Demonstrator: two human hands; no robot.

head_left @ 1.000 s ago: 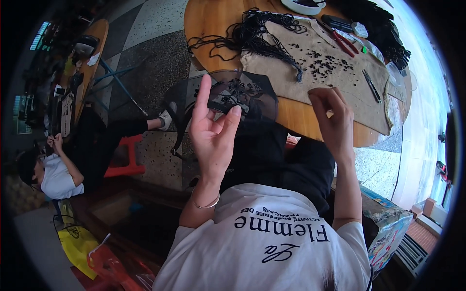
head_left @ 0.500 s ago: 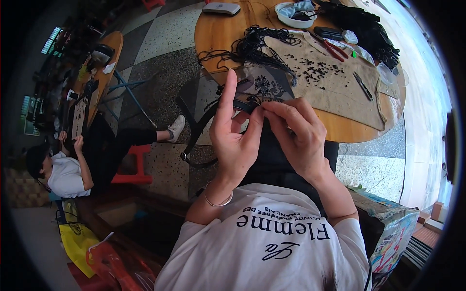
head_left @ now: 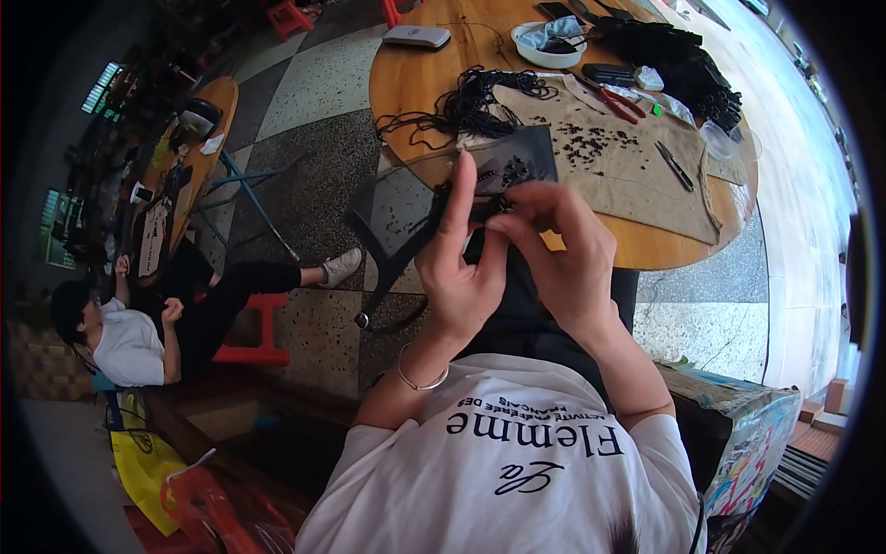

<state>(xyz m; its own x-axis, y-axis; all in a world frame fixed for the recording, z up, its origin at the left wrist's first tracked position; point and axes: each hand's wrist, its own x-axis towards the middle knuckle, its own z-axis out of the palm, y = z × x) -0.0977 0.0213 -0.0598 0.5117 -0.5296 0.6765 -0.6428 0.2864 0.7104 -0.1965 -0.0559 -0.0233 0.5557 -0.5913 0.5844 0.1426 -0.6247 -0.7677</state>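
A sheer black mesh piece [head_left: 395,214] with a dark solid border and black flower-like trimming hangs between my hands, over the near edge of the table. My left hand [head_left: 461,282] holds it, index finger pointing up along the mesh and thumb bent in against the trimming. Beside that thumb, my right hand [head_left: 577,263] has its thumb and index finger pinched together at the dark trimming; whatever small thing lies between those tips is too small to make out. A black strap end with a round metal piece [head_left: 361,320] dangles below the mesh.
On the wooden table [head_left: 669,257] lies a beige cloth [head_left: 637,198] with scattered small black bits [head_left: 591,146], black snips [head_left: 676,166] and red-handled pliers [head_left: 623,106]. Black cords [head_left: 466,106] lie at its left, a white bowl [head_left: 551,54] behind. A seated person [head_left: 129,337] works at left.
The mesh piece has swung up, its dark right corner now standing above my fingers. Both hands have shifted slightly and still meet at the trimming. The person at left has moved their hands apart.
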